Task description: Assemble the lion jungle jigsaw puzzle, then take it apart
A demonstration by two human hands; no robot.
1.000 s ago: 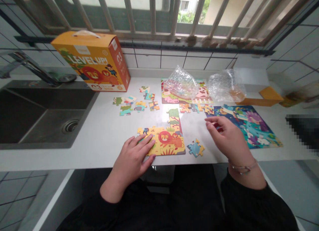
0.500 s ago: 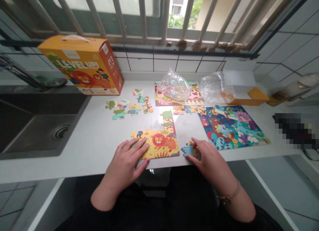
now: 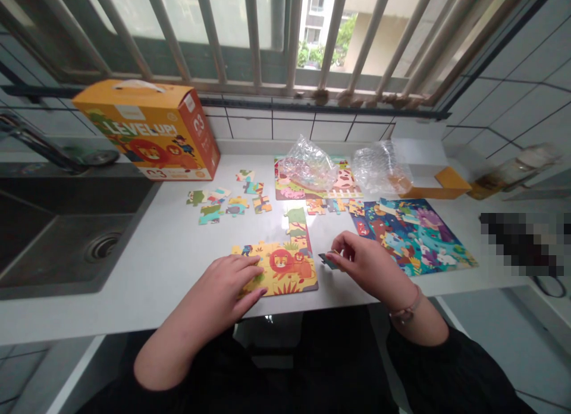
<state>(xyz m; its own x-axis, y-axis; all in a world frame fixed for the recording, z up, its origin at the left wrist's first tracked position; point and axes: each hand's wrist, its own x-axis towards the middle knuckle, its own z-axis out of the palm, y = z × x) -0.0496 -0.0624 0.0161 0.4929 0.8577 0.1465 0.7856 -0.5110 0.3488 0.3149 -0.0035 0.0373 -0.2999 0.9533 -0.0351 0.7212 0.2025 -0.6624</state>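
Observation:
My left hand lies flat, fingers outstretched, over the left part of a partly joined lion puzzle near the counter's front edge. A column of joined green and yellow pieces rises from that puzzle's upper right corner. To the right of it, my right hand pinches a puzzle piece between thumb and fingers. The piece is tilted and seen nearly edge-on, its dark side showing. Several loose puzzle pieces lie farther back on the left, and a row of others lies behind the right hand.
A dark blue forest puzzle lies at right. Behind are a farm puzzle under clear plastic wrap, more bubble wrap and an orange open box. An orange puzzle box stands back left beside the sink.
My right hand has lifted the puzzle piece off the counter and tilted it up, moving slightly away from me. My left hand stays on the lion puzzle. The camera view has shifted a little.

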